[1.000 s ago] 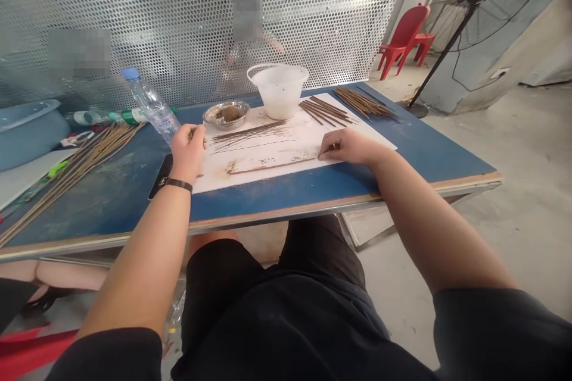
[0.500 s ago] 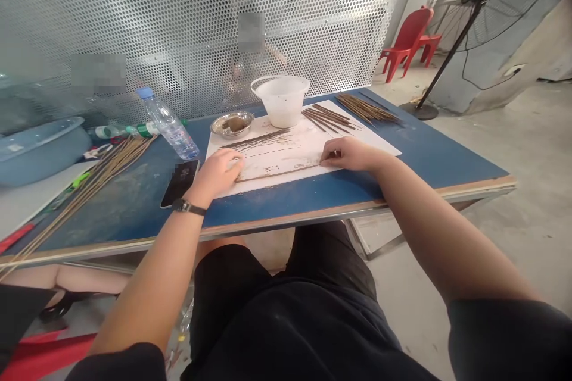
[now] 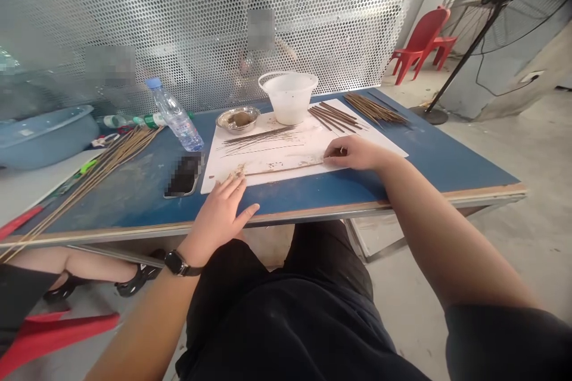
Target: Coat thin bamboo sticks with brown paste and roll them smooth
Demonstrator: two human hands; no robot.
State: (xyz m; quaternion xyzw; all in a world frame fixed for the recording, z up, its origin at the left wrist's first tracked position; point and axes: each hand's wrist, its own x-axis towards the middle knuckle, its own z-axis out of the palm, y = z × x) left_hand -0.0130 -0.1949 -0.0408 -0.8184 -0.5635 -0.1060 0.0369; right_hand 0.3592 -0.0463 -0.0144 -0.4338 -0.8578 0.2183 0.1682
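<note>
right hand [image 3: 353, 153] pinching thin brown stick [image 3: 286, 165] | stick lying along near edge of white sheet [image 3: 375, 141] | left hand [image 3: 218, 214] spreading open, fingertips touching sheet's near edge, beside stick's end

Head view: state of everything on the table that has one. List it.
Left hand: open, fingers spread, at the edge of the white sheet.
Right hand: fingers closed at one end of a long stick.
Water bottle: capped.
Phone: lying flat, screen blurred.
Steel bowl: holding brown paste.
White tub: upright.
</note>
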